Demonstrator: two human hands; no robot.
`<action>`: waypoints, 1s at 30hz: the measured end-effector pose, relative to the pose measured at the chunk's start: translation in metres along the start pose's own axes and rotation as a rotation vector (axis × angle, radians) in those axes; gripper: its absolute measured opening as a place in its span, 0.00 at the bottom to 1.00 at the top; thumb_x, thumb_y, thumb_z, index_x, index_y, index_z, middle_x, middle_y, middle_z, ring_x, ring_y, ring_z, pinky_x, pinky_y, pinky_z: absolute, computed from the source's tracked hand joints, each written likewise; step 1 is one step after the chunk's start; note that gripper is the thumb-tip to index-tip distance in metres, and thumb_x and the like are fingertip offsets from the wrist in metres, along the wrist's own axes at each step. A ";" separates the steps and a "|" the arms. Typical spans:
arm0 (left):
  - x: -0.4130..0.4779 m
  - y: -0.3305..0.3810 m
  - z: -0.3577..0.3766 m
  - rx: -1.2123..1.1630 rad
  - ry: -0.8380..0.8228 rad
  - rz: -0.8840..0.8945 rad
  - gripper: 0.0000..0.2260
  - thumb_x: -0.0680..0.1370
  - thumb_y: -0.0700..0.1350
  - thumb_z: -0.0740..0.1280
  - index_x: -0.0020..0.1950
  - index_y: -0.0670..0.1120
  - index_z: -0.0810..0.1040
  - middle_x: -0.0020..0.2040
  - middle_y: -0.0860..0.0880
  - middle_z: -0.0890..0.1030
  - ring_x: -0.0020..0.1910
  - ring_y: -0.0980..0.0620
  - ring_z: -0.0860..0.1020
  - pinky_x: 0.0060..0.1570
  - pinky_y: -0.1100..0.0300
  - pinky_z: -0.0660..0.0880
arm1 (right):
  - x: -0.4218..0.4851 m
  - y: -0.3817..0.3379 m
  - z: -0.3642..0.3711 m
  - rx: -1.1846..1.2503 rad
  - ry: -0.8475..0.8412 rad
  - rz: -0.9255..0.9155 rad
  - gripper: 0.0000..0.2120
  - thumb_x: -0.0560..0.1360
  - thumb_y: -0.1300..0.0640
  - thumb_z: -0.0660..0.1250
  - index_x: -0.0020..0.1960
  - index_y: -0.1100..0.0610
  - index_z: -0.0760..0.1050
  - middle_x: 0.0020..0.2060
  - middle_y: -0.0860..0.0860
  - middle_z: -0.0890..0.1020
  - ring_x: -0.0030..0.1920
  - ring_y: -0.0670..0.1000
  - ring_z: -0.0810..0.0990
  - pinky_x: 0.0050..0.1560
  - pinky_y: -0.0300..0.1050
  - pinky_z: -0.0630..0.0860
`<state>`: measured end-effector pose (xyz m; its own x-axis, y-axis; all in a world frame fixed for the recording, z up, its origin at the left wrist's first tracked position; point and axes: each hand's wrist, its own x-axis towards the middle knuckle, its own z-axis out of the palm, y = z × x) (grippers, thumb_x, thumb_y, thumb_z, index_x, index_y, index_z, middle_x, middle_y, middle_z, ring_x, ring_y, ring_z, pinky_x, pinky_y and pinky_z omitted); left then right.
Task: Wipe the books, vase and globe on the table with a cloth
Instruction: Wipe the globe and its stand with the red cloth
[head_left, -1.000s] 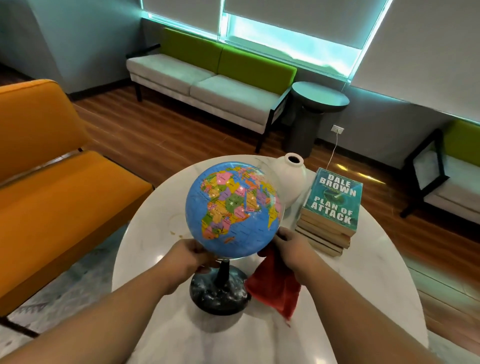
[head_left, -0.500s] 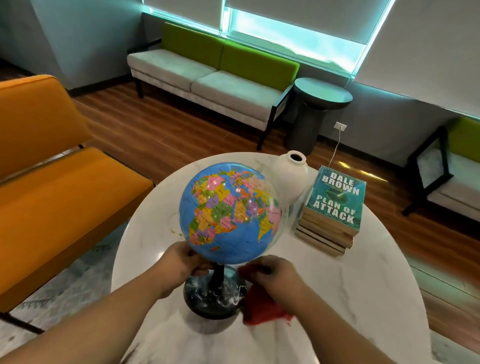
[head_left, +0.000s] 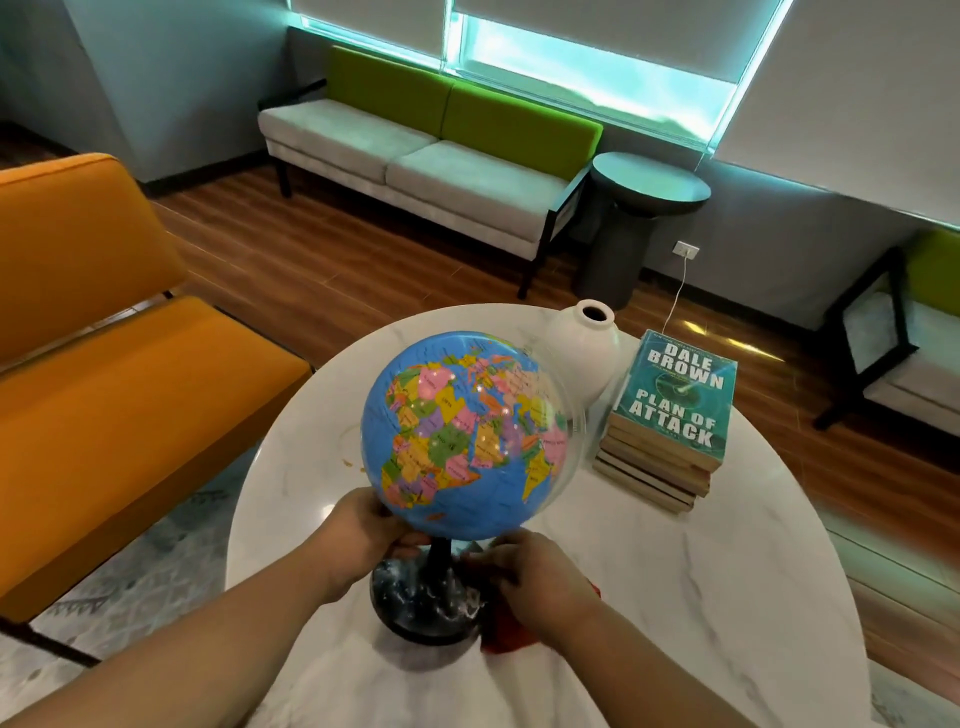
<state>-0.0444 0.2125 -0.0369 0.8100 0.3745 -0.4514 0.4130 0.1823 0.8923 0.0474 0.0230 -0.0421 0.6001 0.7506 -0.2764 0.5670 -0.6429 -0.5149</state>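
A blue globe (head_left: 470, 434) with coloured countries stands on a black round base (head_left: 423, 605) near the front of the white marble table (head_left: 727, 597). My left hand (head_left: 363, 540) grips the globe's lower left side. My right hand (head_left: 540, 577) holds a red cloth (head_left: 506, 631) against the base and stem, under the ball; most of the cloth is hidden by the hand. Behind the globe stands a white vase (head_left: 587, 348). To its right lies a stack of books (head_left: 667, 431) with a teal cover on top.
An orange sofa (head_left: 104, 389) stands close to the table's left. A green and grey sofa (head_left: 431, 156) and a dark round side table (head_left: 644, 208) are at the far wall. A chair (head_left: 893, 338) stands at the right. The floor is wood.
My right hand with the red cloth has moved from the globe's right lower side down to the stem and base. The globe has turned slightly. My left hand stays on the globe.
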 end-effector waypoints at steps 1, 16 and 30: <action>0.001 0.000 0.000 -0.005 0.001 -0.003 0.06 0.77 0.33 0.66 0.50 0.40 0.80 0.44 0.42 0.85 0.39 0.48 0.84 0.44 0.52 0.81 | 0.001 0.002 -0.002 0.000 0.033 0.018 0.15 0.76 0.59 0.63 0.60 0.50 0.80 0.59 0.47 0.78 0.58 0.49 0.76 0.56 0.32 0.66; 0.000 0.001 0.002 0.033 0.005 0.015 0.05 0.78 0.35 0.65 0.51 0.40 0.79 0.39 0.45 0.86 0.37 0.51 0.84 0.39 0.58 0.81 | -0.006 0.008 0.009 -0.132 -0.002 -0.085 0.20 0.77 0.59 0.59 0.66 0.43 0.74 0.63 0.46 0.74 0.61 0.53 0.70 0.59 0.35 0.64; 0.003 -0.003 0.006 0.051 0.045 0.023 0.04 0.77 0.34 0.67 0.51 0.38 0.80 0.40 0.44 0.85 0.38 0.49 0.84 0.41 0.54 0.81 | -0.011 0.006 0.015 -0.125 0.011 -0.151 0.23 0.75 0.61 0.56 0.66 0.45 0.75 0.66 0.44 0.73 0.62 0.54 0.71 0.64 0.39 0.66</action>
<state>-0.0411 0.2077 -0.0405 0.8001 0.4190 -0.4293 0.4165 0.1270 0.9002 0.0358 0.0132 -0.0546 0.5087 0.8387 -0.1946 0.7161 -0.5377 -0.4451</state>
